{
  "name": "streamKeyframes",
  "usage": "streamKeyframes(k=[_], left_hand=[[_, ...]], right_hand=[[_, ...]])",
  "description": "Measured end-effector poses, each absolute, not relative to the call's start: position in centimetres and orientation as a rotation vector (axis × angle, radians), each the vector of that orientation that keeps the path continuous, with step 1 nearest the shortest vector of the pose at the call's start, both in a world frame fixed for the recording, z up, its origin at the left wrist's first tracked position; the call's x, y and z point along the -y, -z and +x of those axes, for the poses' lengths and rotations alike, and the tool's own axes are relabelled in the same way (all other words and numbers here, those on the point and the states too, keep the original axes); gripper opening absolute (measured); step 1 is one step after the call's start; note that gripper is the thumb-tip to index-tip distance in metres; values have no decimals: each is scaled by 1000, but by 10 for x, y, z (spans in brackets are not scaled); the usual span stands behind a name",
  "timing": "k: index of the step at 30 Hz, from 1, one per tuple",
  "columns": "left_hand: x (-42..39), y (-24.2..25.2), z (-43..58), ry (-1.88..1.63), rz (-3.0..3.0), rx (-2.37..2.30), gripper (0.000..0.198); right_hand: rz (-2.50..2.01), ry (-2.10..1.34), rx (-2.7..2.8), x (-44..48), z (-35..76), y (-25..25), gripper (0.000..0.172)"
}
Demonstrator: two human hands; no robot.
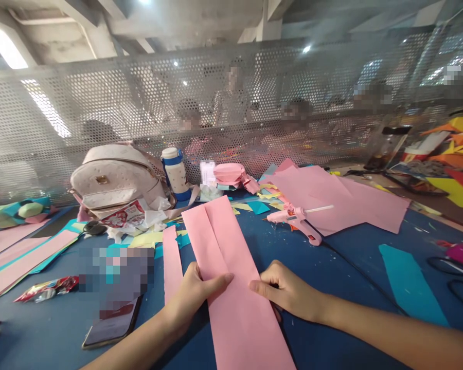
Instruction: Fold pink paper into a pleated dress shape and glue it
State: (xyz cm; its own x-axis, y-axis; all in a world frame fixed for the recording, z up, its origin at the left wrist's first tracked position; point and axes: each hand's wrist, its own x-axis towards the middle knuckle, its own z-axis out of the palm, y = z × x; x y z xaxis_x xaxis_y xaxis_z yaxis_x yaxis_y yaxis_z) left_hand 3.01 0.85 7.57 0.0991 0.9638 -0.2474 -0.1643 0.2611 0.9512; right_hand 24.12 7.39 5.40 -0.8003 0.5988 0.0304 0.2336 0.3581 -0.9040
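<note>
Upper limbs of the person, 2 in number, bare along their visible length. Left forearm (148, 331): slim, smooth in outline, tapering to an uncovered wrist. Right forearm (381, 324): likewise slim and bare. Left grip (191, 293) and right grip (289, 295): bare hands, each with 1 round-tipped thumb plainly visible; remaining fingers partly hidden.

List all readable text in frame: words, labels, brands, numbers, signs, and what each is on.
None legible.
Red-and-white packet by the backpack: markings too blurred.
Shiny snack wrapper: print too blurred.
Backpack's metal plate: too small.
Pink glue gun: red switch mark too small.
Smartphone: partly pixelated, nothing readable.
Pink folded paper: no print visible.
</note>
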Motion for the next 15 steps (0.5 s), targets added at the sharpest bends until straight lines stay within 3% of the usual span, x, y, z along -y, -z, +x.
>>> streamKeyframes(k=[8, 15], left_hand=[[-8, -73, 30, -1096, 878, -1157, 41], [-10, -73, 31, -1169, 749, -1179, 44]], right_hand=[[-718, -1471, 2230, -79, 241, -50, 59], [-713, -1325, 2291, -79, 239, -54, 62]])
